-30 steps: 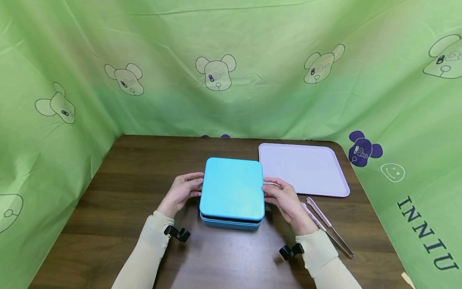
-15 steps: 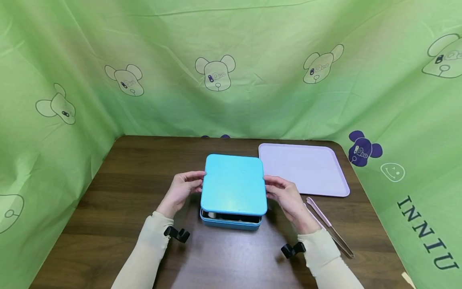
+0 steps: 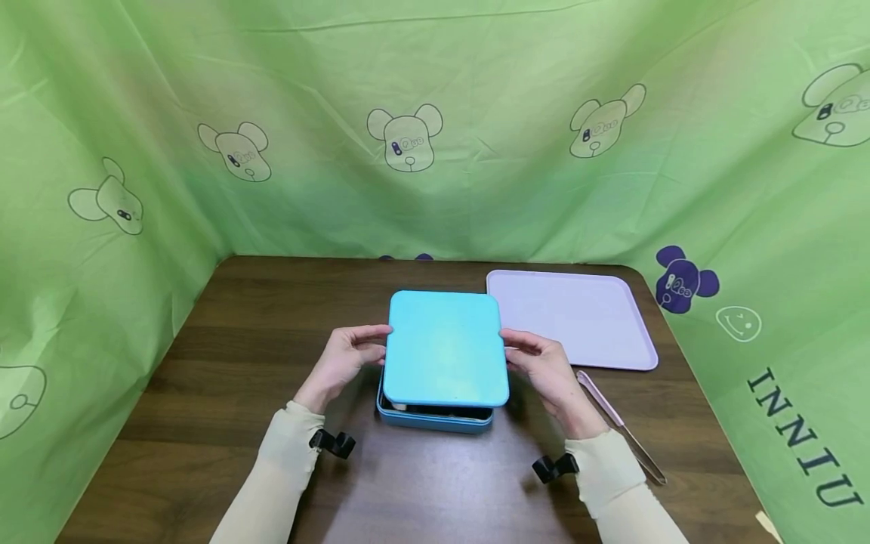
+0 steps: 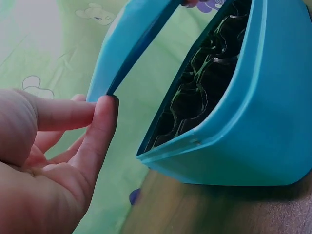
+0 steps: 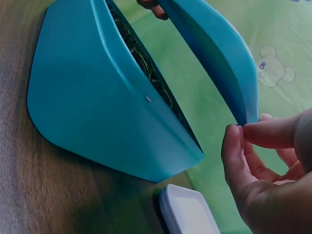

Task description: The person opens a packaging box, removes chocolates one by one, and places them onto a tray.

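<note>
A square, light-blue lid [image 3: 447,349] is raised off the matching blue tin box [image 3: 435,421], with a gap between them in both wrist views. My left hand [image 3: 343,361] pinches the lid's left edge between thumb and fingers. On the opposite edge my right hand [image 3: 544,370] pinches it the same way. Inside the box, the left wrist view shows a dark, shiny insert [image 4: 200,83] with scalloped compartments. From above, the lid hides most of that inside, and a small pale item shows at the box's front left.
A pale lilac tray [image 3: 578,317] lies at the back right of the wooden table [image 3: 285,302]. Tongs [image 3: 621,423] with a lilac grip lie beside my right forearm, partly hidden by it. A green patterned cloth [image 3: 326,204] hangs around the table.
The lid has come up off the box and shifted slightly right, both hands moving with it. A dark gap now shows along the front. The box has stayed in place.
</note>
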The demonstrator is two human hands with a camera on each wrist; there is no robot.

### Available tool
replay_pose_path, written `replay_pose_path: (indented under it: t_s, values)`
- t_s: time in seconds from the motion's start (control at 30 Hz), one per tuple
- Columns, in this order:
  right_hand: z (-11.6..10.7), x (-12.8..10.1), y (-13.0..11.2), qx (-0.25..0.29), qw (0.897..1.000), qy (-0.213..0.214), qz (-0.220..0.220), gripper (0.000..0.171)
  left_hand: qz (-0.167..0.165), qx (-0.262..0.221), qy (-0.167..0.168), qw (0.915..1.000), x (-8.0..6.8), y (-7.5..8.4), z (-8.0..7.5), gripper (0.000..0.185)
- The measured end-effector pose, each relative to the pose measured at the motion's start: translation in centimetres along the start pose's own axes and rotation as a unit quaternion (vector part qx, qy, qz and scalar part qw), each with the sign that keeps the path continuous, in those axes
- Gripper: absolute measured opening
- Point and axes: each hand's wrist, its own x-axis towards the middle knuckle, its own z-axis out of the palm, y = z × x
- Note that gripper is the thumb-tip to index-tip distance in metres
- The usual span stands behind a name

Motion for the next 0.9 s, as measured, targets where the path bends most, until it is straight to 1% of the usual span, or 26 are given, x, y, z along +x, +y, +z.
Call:
replay_pose_path:
  t_s: [0.1,0.23,0.43,0.6,0.9]
  values:
    - [-0.03,-0.02,0.03,-0.02,1.0,0.009,-0.005,0.041,0.003,0.005,-0.01,0.9999,-0.1,0.05,0.04,0.041]
    - [0.03,0.07,0.02,-0.031,0.999,0.021,-0.007,0.04,0.01,0.013,-0.013,0.9998,-0.14,0.0,0.12,0.04]
    - [0.1,0.25,0.11,-0.052,0.998,0.034,-0.018,0.038,0.026,0.038,-0.006,0.9989,-0.21,0.08,0.1,0.039]
    - [0.25,0.25,-0.05,-0.065,0.997,0.035,-0.027,0.039,0.03,0.042,0.001,0.9987,-0.12,0.13,0.06,0.039]
    - [0.31,0.27,-0.07,-0.078,0.996,0.032,-0.029,0.038,0.033,0.048,0.008,0.9983,-0.06,0.17,0.07,0.039]
